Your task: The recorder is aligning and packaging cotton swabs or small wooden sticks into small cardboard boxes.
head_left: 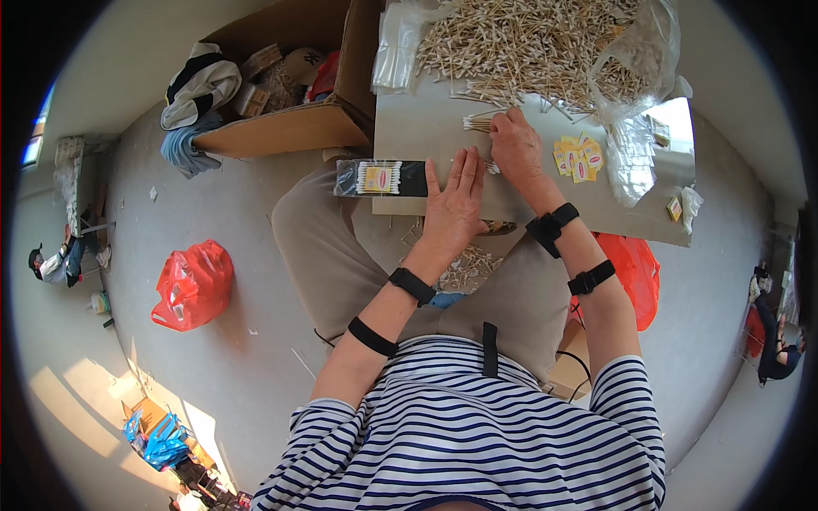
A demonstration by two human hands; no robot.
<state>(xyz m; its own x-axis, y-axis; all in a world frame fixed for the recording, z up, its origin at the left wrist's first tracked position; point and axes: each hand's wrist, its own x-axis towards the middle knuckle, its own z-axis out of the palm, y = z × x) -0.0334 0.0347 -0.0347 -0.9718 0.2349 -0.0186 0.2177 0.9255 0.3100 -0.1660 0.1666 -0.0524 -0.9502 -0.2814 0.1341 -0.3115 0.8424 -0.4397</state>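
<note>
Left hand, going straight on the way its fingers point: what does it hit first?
Probably the small bundle of cotton swabs by the right hand. The left hand lies flat on the board, fingers pointing up-picture; the big swab pile lies beyond.

Shirt [477, 426]: navy and white horizontal stripes. Trousers [341, 255]: plain tan. Wrist straps [412, 285]: black. Board [426, 128]: pale grey. Cotton swabs [520, 47]: light wooden sticks, white tips. Packet [381, 178]: black backing, white swabs, yellow and red label. Small labels [578, 158]: yellow with red. Plastic bag [194, 285]: red. Cardboard box [281, 128]: brown. Floor [213, 204]: grey.
</note>
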